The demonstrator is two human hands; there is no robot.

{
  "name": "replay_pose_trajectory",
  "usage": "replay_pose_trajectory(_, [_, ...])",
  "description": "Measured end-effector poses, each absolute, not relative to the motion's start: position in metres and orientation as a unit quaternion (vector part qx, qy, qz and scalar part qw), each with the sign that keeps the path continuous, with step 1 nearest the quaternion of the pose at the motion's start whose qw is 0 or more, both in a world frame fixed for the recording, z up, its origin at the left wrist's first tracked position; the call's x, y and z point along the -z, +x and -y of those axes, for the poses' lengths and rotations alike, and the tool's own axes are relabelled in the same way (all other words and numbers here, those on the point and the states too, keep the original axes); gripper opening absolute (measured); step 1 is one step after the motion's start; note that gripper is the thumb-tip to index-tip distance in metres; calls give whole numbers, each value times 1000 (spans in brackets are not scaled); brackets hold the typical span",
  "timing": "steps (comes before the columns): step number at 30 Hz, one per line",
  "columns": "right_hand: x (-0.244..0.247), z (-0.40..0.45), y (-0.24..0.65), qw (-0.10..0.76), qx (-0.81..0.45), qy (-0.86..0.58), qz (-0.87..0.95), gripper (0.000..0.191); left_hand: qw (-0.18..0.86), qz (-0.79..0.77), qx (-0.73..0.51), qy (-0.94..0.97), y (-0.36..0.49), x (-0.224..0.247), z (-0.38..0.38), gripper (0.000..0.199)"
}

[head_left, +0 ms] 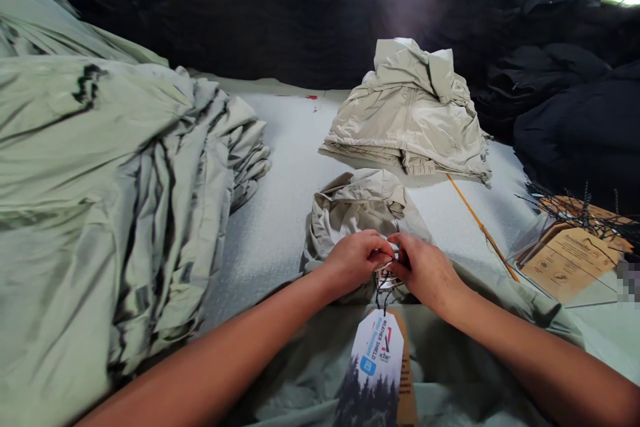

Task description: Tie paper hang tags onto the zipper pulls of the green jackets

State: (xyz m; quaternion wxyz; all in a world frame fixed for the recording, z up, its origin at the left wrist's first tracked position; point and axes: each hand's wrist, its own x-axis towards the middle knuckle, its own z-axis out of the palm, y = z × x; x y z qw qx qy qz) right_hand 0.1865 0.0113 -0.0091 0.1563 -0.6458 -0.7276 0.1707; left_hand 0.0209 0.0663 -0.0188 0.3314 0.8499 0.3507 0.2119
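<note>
- Head view: neck label (386, 279) sits at the collar of the jacket in front (353, 213), between both hands.
- Black cord (384, 299) runs from there to a white hang tag (374, 357), brown tag (407, 380) partly behind it. Tags hang toward the wearer.
- Left hand (354, 259): thumb and fingertips together, looks clamped on the label's top edge.
- Right hand (429, 272): finger and thumb close beside the left fingertips; can't tell if they grip anything.
- Doing it well, my read: steady label with one hand, work cord with the other; keep cord slack and untwisted, no tugging on label stitching, tags face-up.
- Beyond: folded jackets (407, 117) on the white table (287, 123), orange strip (477, 223) nearby.
- Right: spare tags (570, 263) with black strings (585, 210).
- Left: big pale garment pile (75, 167).
- Back: dark garments (305, 20), stacked high.
</note>
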Motion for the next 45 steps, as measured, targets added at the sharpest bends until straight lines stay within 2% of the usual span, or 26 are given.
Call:
replay_pose_trajectory(2, [8,-13,193,191,-210,-630,723,37,321,-352,-215,852,21,18,-66,16])
replay_pose_trajectory(6, [-3,-15,213,244,-302,-561,731,8,338,-358,-232,839,20,18,-63,14])
replay_pose_trajectory(11, [-12,-11,225,140,-336,-531,765,3,391,-344,-252,816,20,14,-62,15])
replay_pose_trajectory(14, [-10,-10,224,122,-315,-538,773,9,444,-326,-267,791,19,11,-60,16])
replay_pose_trajectory(18, [-9,-12,226,162,-337,-528,763,5,519,-296,-260,759,19,10,-59,15])
replay_pose_trajectory(25, [-13,-19,226,252,-289,-487,785,15,554,-291,-271,731,19,15,-61,14])
replay_pose_trajectory(30, [-5,-19,212,315,-270,-493,765,4,583,-320,-295,686,19,17,-63,13])
replay_pose_trajectory(33, [-2,-18,207,332,-267,-497,756,13,596,-335,-308,662,19,17,-64,14])
replay_pose_trajectory(37, [2,-17,204,344,-290,-503,738,30,610,-338,-316,644,20,18,-65,13])
replay_pose_trajectory(45, [0,-18,202,324,-249,-544,733,33,623,-338,-301,638,19,21,-67,15])
